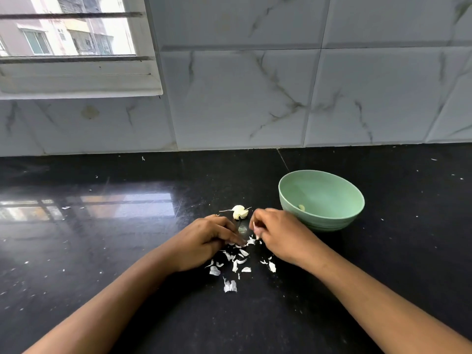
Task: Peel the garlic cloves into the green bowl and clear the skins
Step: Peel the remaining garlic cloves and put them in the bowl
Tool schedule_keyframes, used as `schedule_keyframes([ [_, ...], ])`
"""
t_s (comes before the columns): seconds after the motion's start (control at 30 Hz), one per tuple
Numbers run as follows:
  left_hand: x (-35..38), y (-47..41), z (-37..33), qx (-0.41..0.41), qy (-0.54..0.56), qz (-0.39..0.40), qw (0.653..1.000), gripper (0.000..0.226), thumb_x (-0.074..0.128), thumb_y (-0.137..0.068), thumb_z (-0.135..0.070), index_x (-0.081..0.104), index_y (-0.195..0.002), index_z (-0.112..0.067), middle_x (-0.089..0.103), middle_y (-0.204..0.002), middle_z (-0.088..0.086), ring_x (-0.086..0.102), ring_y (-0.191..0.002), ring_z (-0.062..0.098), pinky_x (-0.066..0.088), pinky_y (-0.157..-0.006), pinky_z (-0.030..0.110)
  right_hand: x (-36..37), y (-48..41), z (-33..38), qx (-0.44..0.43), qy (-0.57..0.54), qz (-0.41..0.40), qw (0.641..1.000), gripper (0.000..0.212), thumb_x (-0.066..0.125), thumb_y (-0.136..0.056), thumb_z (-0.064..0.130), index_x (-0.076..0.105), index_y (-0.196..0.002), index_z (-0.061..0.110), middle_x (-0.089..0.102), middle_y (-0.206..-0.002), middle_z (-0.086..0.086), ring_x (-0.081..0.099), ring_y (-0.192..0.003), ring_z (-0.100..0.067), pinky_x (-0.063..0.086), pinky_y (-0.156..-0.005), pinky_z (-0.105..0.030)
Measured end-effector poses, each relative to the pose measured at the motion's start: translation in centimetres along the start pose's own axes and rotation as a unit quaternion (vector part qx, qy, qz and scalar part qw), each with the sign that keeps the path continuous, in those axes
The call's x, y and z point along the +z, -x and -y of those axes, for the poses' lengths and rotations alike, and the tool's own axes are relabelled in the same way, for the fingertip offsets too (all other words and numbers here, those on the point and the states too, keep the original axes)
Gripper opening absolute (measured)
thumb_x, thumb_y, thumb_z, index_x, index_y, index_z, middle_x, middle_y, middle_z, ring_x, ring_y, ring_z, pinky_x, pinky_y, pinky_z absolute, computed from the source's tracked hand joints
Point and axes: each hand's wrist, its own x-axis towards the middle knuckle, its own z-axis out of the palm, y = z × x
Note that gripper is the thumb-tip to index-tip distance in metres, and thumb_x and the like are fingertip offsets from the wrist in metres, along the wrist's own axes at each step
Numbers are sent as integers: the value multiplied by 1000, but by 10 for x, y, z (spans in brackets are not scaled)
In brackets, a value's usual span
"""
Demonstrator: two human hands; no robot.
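Black counter [102, 251]: right hand [278, 236] pinches 1 pale scrap [255, 225]; left hand [207, 241] grasp unclear; green bowl [329, 223] sits just beside right hand.

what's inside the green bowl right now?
One peeled garlic clove lies low in the green bowl; nothing else shows. The near rim hides the inner wall closest to the camera.

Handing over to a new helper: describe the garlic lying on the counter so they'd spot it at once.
Find the green bowl on the black counter. Just left of its rim lies the garlic, farther from the person than the scattered skins. It is a rounded, creamy lump, while the skins are thin, flat white flakes.
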Motion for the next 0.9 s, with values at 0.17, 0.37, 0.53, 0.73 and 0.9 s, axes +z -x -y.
schedule_keyframes([
  [0.17,-20,2,7,-47,40,-88,994,43,51,-74,2,76,-90,-30,68,-88,-18,62,-78,-3,44,-70,9,-6,1,7,68,-278,85,954,14,52,-94,18,58,-82,21,67,-91,-5,60,-81,-16,51,-77,-32],
  [0.37,-26,6,11,-42,-91,-39,994,26,69,-82,-12,73,-101,-29,65,-89,-15,57,-75,-11,37,-63,1,-1,3,15,38,-257,106,960,11,48,-96,18,56,-87,18,66,-95,-3,56,-76,-8,45,-69,-20],
  [0.53,-23,6,6,-11,-48,28,998,29,73,-75,-43,72,-103,-33,63,-93,-12,59,-78,-1,45,-69,11,-14,4,10,45,-326,84,941,11,50,-96,15,56,-87,13,61,-77,-2,56,-66,-15,48,-59,-29],
  [0.73,-17,6,-1,19,-20,35,999,29,69,-76,-47,73,-100,-32,62,-94,-15,62,-77,6,48,-70,15,-14,3,7,61,-281,40,957,12,47,-98,20,54,-90,13,56,-66,0,53,-48,-11,47,-46,-27],
  [0.9,-17,7,1,4,7,12,1000,20,66,-81,-28,74,-99,-33,66,-92,-9,62,-75,7,43,-67,11,-13,4,5,22,-101,-17,994,12,45,-99,24,52,-95,16,61,-75,2,62,-74,-17,48,-69,-32],
])
